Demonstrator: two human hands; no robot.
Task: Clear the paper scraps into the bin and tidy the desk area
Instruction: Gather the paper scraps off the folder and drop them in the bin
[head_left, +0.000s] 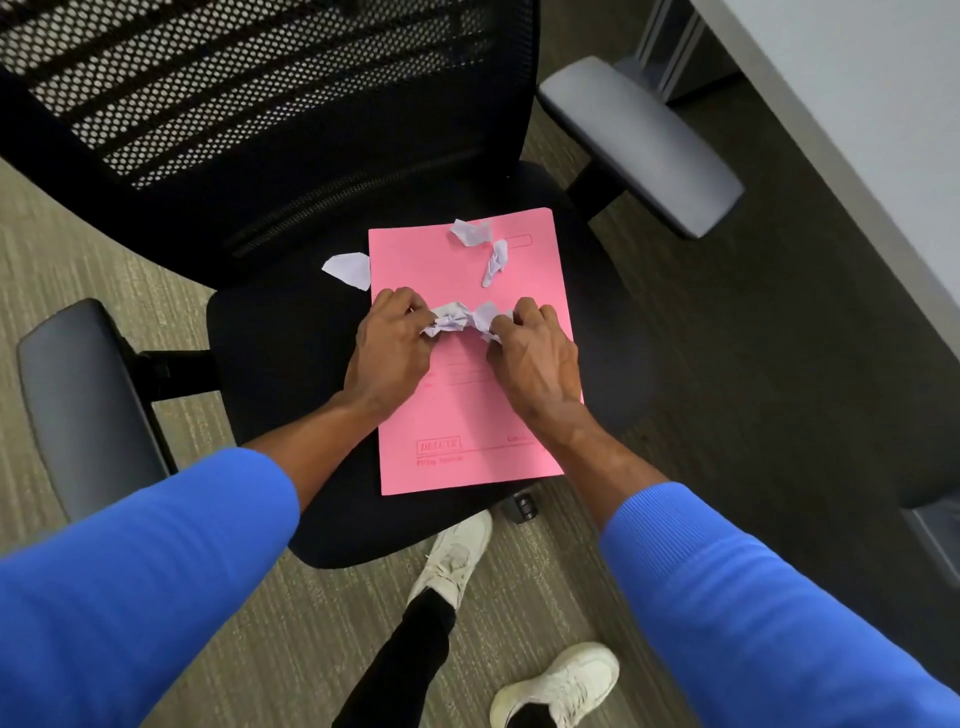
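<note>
A pink folder (457, 415) lies on the black seat of an office chair (270, 332). Over the folder's middle, my left hand (387, 353) and my right hand (537, 358) both pinch a bunch of crumpled white paper scraps (462, 319) between them. Two more scraps lie on the folder's far end: one crumpled (470, 231), one twisted (496, 262). A flat white scrap (349, 269) rests on the seat, touching the folder's left edge. No bin is in view.
The chair has a mesh backrest (260, 88) and two grey armrests, left (83, 405) and right (639, 143). A white desk edge (857, 135) runs along the right. My white shoes (457, 561) stand on grey carpet below the seat.
</note>
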